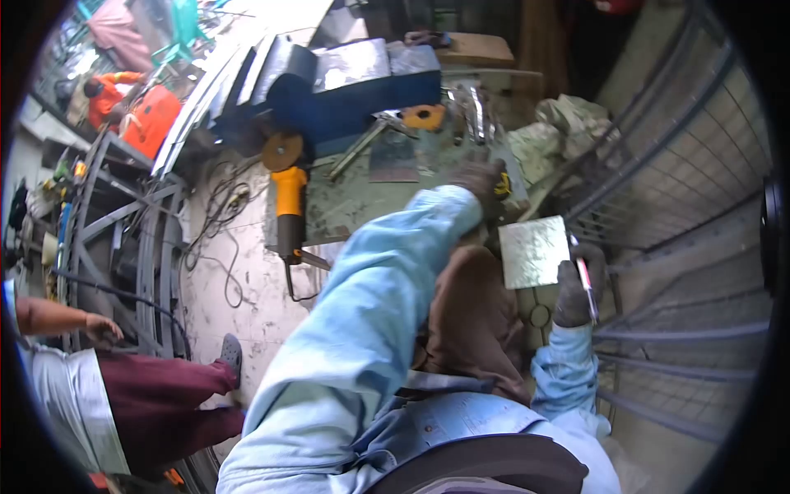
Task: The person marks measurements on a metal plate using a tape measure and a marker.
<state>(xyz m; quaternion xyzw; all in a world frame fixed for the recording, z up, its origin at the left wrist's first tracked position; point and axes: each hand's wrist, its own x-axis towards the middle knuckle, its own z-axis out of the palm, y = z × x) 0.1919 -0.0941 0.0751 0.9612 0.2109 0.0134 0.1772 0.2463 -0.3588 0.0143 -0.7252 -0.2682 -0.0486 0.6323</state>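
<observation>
My left hand (484,179), in a dark glove, reaches out onto the green workbench (362,206) and closes on a small yellow and black object (502,186), perhaps a tape measure. My right hand (574,292), also gloved, holds a red and white marker (586,284) beside a square shiny metal plate (533,251). The plate's right edge touches that hand; whether the hand grips it I cannot tell. Light blue sleeves cover both my arms.
A yellow angle grinder (288,198) lies at the bench's left edge, below a blue vise (354,90). An orange disc (424,116) and hand tools lie on the bench. A metal grille gate (691,206) stands right. A person in maroon trousers (156,403) sits left.
</observation>
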